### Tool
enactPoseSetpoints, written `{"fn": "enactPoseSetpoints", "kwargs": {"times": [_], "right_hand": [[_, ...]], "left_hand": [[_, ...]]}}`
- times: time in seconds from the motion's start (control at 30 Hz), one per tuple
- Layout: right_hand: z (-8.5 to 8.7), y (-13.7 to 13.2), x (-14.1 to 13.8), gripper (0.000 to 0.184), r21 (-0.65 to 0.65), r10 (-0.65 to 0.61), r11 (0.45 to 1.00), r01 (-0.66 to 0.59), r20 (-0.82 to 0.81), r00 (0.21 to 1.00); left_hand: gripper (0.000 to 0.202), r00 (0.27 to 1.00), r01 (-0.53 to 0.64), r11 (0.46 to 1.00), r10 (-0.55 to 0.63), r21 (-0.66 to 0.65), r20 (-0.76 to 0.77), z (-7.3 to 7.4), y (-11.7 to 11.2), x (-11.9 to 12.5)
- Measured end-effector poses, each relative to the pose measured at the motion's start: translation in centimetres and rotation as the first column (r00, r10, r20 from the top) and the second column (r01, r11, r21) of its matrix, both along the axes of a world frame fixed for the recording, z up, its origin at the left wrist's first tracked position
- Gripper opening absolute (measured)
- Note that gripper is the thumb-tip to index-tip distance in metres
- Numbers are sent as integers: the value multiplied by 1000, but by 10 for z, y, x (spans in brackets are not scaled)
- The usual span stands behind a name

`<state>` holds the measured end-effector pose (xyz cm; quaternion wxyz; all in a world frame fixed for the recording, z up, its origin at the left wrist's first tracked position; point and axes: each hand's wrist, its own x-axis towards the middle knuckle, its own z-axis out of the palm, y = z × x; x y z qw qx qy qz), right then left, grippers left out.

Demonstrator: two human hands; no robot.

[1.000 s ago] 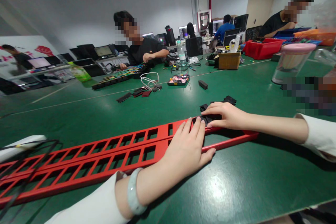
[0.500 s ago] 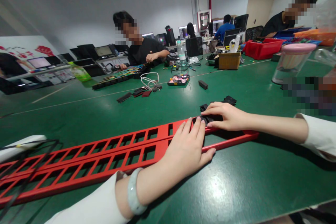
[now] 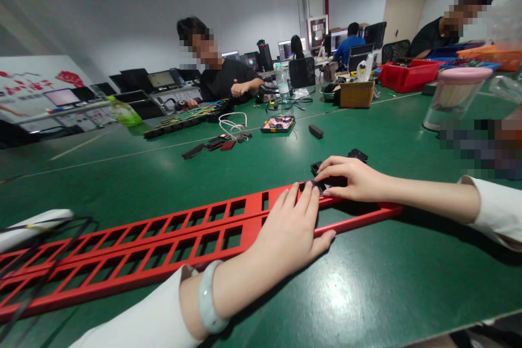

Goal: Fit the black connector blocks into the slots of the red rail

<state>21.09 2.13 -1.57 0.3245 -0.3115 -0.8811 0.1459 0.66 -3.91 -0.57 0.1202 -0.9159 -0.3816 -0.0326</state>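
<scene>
A long red slotted frame (image 3: 253, 232) lies across the green table, its two rows of openings running left to right. Flat across its right part rests my left hand (image 3: 285, 228), fingers stretched out and thumb apart. Its fingertips reach a small black plastic part (image 3: 316, 188) at the frame's upper edge. From the right, my right hand (image 3: 354, 179) curls its fingers and thumb round this same part, which they partly hide. Just behind that hand lie more black plastic pieces (image 3: 357, 155).
Black cables (image 3: 53, 261) cross the frame's left end beside a white object (image 3: 36, 225). Farther back are dark red and black pieces (image 3: 216, 143), a small box of parts (image 3: 278, 124) and a black block (image 3: 315, 131). A lidded cup (image 3: 452, 100) stands right. Co-workers sit across the table.
My right hand has shifted very slightly, its fingers still at the black part. My left hand and the red frame have stayed put. A co-worker's hand across the table has moved a little.
</scene>
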Motion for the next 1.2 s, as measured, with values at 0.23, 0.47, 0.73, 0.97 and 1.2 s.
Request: {"fn": "enactPoseSetpoints", "kwargs": {"times": [0.23, 0.47, 0.73, 0.97, 1.2], "right_hand": [[-1, 1, 1, 33, -1, -17, 1000, 17, -50, 999], [-3, 2, 0, 40, -65, -103, 992, 104, 17, 995], [-3, 3, 0, 42, -55, -86, 995, 88, 35, 996], [-3, 4, 1, 40, -51, -75, 996, 77, 37, 997], [-3, 4, 1, 42, -58, -69, 996, 71, 37, 997]], "left_hand": [[68, 1000, 2, 1000, -2, 10, 4, 0, 0, -1], [69, 1000, 0, 1000, 0, 9, 1, -1, 1, -1], [68, 1000, 7, 1000, -8, 22, 11, -3, 1, -1], [69, 1000, 7, 1000, -7, 14, 7, -3, 1, -1], [68, 1000, 5, 1000, -5, 9, 10, -1, 0, 0]]}}
